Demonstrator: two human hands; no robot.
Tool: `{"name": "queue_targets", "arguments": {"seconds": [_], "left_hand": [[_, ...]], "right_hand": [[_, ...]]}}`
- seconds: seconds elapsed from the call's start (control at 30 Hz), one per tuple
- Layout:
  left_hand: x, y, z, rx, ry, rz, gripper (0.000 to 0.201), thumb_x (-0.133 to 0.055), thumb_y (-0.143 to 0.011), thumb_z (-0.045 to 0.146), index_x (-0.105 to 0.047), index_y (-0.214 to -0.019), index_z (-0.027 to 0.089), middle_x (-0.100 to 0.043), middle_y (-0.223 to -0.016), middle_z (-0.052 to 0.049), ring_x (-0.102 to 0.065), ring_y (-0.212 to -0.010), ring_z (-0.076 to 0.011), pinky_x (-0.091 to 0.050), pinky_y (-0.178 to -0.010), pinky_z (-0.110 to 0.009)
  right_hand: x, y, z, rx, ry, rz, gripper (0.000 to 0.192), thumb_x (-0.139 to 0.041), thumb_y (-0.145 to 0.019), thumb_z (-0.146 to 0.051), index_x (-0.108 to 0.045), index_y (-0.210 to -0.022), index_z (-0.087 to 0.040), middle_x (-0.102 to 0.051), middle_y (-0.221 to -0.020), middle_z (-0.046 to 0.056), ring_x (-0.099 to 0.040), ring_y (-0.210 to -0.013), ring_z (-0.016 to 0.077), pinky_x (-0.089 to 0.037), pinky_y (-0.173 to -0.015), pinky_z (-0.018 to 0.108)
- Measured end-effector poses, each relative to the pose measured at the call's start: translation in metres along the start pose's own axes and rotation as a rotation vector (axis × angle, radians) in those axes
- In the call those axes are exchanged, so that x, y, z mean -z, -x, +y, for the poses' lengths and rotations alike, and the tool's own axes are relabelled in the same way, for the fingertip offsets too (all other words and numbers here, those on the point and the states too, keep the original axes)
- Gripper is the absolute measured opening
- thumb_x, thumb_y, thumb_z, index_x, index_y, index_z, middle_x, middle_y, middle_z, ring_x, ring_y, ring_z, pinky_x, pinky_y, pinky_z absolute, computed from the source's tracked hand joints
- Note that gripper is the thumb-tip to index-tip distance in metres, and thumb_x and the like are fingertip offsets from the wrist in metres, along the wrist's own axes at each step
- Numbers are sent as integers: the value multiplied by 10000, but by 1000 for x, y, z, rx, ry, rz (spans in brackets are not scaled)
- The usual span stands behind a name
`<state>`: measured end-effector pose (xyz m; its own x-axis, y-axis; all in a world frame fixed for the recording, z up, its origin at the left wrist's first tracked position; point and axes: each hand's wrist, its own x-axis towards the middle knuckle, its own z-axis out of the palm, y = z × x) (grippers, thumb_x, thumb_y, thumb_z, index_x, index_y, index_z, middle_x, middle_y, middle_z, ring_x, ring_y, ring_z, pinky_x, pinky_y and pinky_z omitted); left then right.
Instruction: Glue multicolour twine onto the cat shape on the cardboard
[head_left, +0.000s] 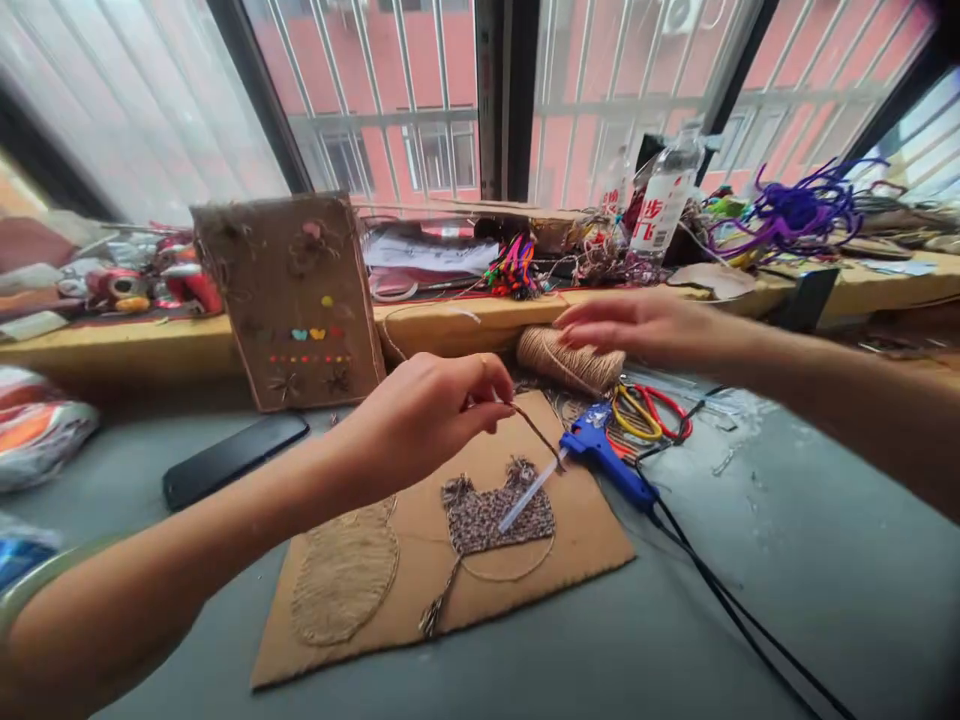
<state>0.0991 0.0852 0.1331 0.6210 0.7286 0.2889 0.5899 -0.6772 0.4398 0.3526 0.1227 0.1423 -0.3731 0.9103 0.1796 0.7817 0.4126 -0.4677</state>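
Observation:
My left hand (450,405) is closed in a pinch on a thin brown twisted cord (538,432), whose loose end hangs down to the right. Below it lies a cardboard sheet (592,530) with a tan twine-covered shape (345,580) on the left and a mottled grey-brown cord patch (487,525) inside a drawn round outline. My right hand (630,325), slightly blurred, has its fingers stretched out over a spool of twine (566,360); contact cannot be made out. A blue glue gun (611,455) rests at the sheet's right edge, its clear glue stick (532,492) reaching across the patch.
Red- and yellow-handled scissors (652,412) lie behind the glue gun, and its black cable (720,580) runs to the front right. A phone (236,460) is at the left. A decorated cardboard panel (296,300) leans against the cluttered yellow ledge (442,320), where a bottle (667,195) stands.

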Motion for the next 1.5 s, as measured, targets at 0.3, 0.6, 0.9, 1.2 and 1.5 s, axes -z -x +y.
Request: {"name": "queue_targets", "arguments": {"seconds": [0.3,0.6,0.9,1.2,1.5], "left_hand": [[-33,62,-8,104,162,-43,73,-607,-809,155,-661,-764,177,-658,-684,54,-550,-621,-69,-395,-584,-163],[-75,113,-44,178,60,-146,115,-554,-840,145,-654,-789,173,-669,-811,-7,-588,-765,-138,-419,-703,-242],[-73,106,-45,-23,-12,-97,152,-550,-878,267,-674,-861,180,-655,-929,-45,-572,-888,-185,-461,-759,-302],[-89,103,-40,-209,-241,-80,245,-465,-918,262,-684,-852,172,-654,-767,-39,-557,-763,-186,-478,-626,-285],[-93,106,-47,-182,-198,-40,245,-445,-932,235,-678,-877,180,-663,-787,-35,-580,-770,-153,-468,-615,-232]], "right_hand": [[-91,60,-44,31,-456,-519,375,-432,-883,-461,-618,-993,-155,-661,-723,21,-641,-656,136,-516,-602,257],[-123,102,-15,49,-12,-300,153,-488,-853,-281,-609,-790,-214,-628,-763,6,-554,-700,150,-395,-619,274],[-116,102,-11,95,173,-174,154,-497,-866,-337,-614,-904,-245,-638,-907,20,-591,-749,167,-406,-610,294],[-127,86,-35,380,255,-230,151,-487,-863,-237,-633,-844,-204,-628,-860,34,-591,-726,163,-399,-595,280],[-124,99,-29,493,305,-345,165,-429,-868,-139,-535,-754,-196,-589,-759,22,-519,-634,132,-388,-543,261]]}}
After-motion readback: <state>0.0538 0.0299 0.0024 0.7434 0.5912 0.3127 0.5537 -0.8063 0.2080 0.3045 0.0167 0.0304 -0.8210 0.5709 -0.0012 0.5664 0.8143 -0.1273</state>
